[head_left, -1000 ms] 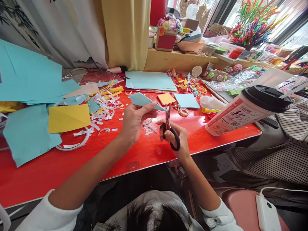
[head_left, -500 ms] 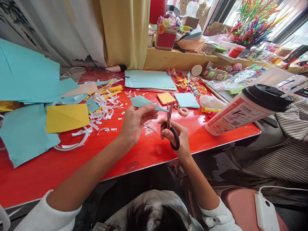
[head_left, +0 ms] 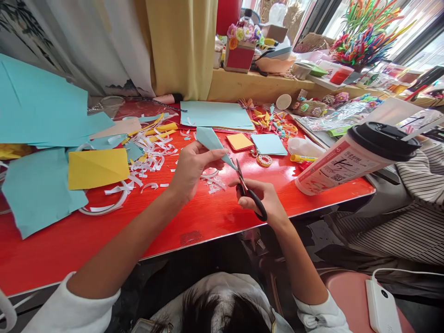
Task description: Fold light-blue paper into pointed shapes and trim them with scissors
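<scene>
My left hand [head_left: 192, 169] pinches a folded light-blue paper piece [head_left: 211, 141] above the red table [head_left: 208, 217], its narrow tip pointing down to the right. My right hand [head_left: 263, 203] grips black-handled scissors [head_left: 251, 194], whose blades meet the paper's tip. White paper snippets [head_left: 215, 182] lie on the table just under both hands.
Blue sheets [head_left: 38, 194] and a yellow sheet [head_left: 99, 167] lie left, with white strips [head_left: 152, 152] beside them. A blue sheet stack [head_left: 215, 114], small yellow and blue squares, a tape roll [head_left: 265, 160] sit behind. A tall lidded cup [head_left: 354, 159] tilts at right. A person in stripes [head_left: 409, 222] sits right.
My left hand turned the blue paper so its wide end rose and the tip dropped. The scissors tilted left and my right hand shifted slightly right and down.
</scene>
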`<action>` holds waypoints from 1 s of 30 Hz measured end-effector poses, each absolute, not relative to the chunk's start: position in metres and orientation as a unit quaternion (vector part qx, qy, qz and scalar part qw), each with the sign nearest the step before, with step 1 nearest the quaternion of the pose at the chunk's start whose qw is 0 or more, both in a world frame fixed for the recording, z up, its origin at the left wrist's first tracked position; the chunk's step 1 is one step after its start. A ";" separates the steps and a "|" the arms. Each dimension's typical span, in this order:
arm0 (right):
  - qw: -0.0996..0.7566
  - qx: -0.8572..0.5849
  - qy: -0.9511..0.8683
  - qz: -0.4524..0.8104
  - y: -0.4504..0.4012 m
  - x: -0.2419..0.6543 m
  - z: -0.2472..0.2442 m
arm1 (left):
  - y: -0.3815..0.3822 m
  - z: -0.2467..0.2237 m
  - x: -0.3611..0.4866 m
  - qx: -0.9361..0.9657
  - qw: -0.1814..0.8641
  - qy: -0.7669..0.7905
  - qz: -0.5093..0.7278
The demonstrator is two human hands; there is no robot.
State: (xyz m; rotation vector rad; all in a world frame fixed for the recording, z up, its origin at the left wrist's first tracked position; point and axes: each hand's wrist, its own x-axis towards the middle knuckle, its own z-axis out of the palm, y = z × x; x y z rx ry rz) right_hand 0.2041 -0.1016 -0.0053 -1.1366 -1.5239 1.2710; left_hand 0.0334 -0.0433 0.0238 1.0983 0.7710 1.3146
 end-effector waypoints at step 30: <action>0.403 -0.475 -0.590 0.514 -0.108 0.200 0.002 | -0.040 0.027 0.026 0.533 0.559 0.341 0.536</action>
